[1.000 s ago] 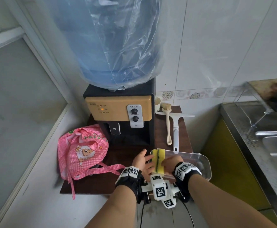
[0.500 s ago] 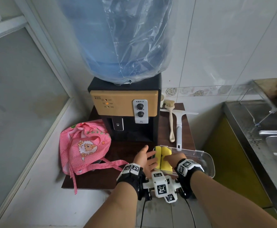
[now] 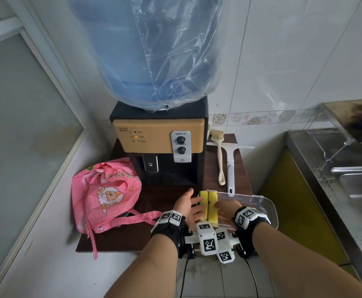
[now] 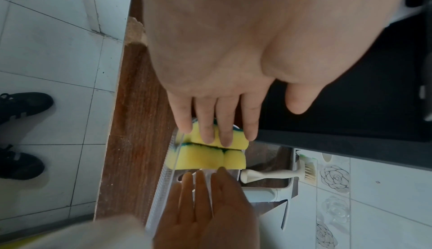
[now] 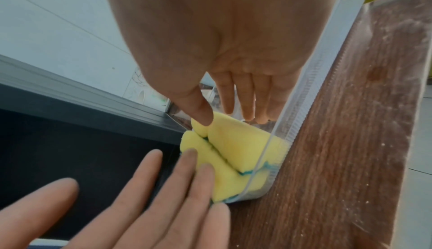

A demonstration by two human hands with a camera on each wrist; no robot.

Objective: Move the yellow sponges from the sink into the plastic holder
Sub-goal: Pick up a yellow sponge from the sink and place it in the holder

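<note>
**Two sponges squared away in holder**

Nearest, the left hand (image 3: pixel 187 208) and right hand (image 3: pixel 226 208), fingers straight, press two upright yellow sponges (image 3: pixel 208 206) at the left end of the clear plastic holder (image 3: pixel 269 208). Even, gentle pressure should seat them; beyond stands the water dispenser (image 3: pixel 160 143).

The yellow sponges (image 5: pixel 236 153) were matt, porous foam with a green scouring layer. The holder (image 3: pixel 268 206) was clear glossy plastic, ribbed along its wall. The worktop (image 5: pixel 350 142) was dark wood grain, dusty. The sink (image 3: pixel 360 190) was dull, speckled metal.
</note>
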